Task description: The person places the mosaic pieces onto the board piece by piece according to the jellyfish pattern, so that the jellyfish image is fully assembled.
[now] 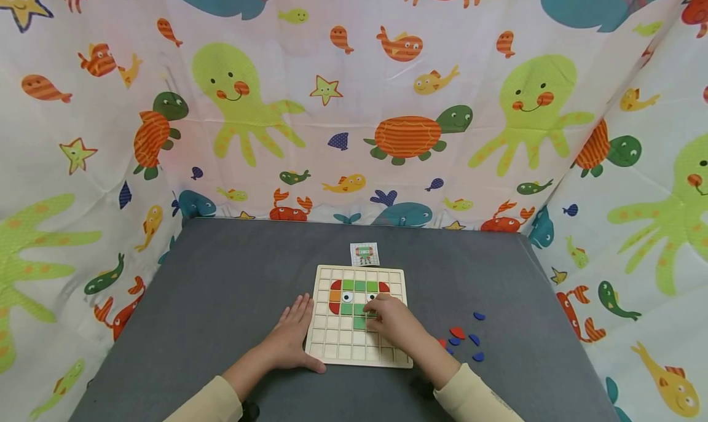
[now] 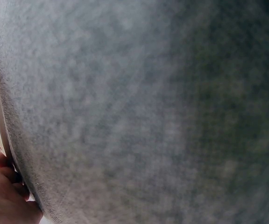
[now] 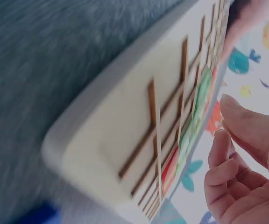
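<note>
Left hand (image 1: 289,341): fingers straight along the left edge of the board (image 1: 332,337), a good brace for us
Right hand (image 1: 391,321): thumb and finger close together over the grid; whether they pinch a piece, we cannot tell
Board: flat on the grey table (image 1: 249,268), between our hands
Green tiles (image 1: 360,285): we should seat each squarely, sparing its neighbours
Card (image 1: 364,250): just beyond the board, ours to check

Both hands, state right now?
Left hand: open, at the left edge of the board.
Right hand: curled over the board; can't tell whether it holds anything.
</note>
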Demonstrator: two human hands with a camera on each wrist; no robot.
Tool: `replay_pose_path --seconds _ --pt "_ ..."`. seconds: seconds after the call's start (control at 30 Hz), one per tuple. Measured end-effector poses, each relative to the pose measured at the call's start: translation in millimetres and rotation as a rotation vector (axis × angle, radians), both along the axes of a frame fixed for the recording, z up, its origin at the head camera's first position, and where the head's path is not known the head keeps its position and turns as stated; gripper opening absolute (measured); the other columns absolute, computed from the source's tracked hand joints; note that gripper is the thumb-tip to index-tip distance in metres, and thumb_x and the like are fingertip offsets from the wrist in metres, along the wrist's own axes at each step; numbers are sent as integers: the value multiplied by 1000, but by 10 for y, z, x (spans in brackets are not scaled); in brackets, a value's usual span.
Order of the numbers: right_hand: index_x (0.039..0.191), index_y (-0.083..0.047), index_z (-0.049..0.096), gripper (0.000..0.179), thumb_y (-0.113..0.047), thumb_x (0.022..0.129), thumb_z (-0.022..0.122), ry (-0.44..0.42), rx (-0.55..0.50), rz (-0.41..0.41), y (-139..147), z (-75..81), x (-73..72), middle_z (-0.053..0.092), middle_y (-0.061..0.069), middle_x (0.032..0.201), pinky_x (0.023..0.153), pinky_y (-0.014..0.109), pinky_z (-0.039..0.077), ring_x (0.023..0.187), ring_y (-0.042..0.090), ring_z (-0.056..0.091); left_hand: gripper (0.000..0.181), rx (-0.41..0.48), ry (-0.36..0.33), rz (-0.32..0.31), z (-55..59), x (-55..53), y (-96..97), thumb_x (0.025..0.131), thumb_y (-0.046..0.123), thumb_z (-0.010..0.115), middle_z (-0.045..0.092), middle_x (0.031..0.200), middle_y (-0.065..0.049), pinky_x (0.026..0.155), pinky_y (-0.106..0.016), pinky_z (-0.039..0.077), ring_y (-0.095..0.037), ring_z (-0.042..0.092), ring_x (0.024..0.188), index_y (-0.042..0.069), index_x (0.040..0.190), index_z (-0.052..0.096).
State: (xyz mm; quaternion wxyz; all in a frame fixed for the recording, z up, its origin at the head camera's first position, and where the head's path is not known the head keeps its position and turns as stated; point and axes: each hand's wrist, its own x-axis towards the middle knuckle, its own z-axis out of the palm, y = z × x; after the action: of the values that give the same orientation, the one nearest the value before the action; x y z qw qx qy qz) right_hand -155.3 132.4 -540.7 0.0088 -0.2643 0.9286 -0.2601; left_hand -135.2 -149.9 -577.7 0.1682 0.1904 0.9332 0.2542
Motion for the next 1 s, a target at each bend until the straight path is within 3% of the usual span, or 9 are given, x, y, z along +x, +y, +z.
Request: replay_pose_path --seconds 0.23,0.43,0.6,0.8,1.0 --pt "99 -9 77 20 -2 81 82 -5 -47 -127 351 117 101 68 4 91 63 26 49 73 12 58 151 -32 1 9 -57 -19 -6 56 75 85 1 170 -17 123 -58 9 -32 -1 157 0 161 7" --pt "102 -12 78 26 -2 79 83 -29 53 -298 757 83 204 68 -1 95 65 29 49 75 9 57 146 -39 -15 18 67 -15 30 59 69 87 3 169 -18 124 -57 10 -34 1 157 -1 161 9" --pt "101 -13 78 26 -1 78 82 -60 135 -394 1206 13 268 67 2 98 71 39 55 83 18 65 146 -25 -19 2 44 -19 23 60 69 86 2 170 -19 123 -58 9 -34 0 157 -1 161 8" --pt "98 -12 77 20 -4 80 83 -181 152 -370 1501 -34 296 66 3 95 71 39 54 81 17 63 146 -32 -5 6 40 -2 -1 60 70 86 3 169 -19 124 -58 10 -34 1 157 -1 161 9" --pt "95 -10 77 16 -2 81 81 -193 111 -326 1586 -47 291 66 1 90 65 29 50 74 10 58 146 -36 -18 11 39 9 15 60 67 88 3 170 -18 124 -58 10 -34 1 157 -1 161 9"
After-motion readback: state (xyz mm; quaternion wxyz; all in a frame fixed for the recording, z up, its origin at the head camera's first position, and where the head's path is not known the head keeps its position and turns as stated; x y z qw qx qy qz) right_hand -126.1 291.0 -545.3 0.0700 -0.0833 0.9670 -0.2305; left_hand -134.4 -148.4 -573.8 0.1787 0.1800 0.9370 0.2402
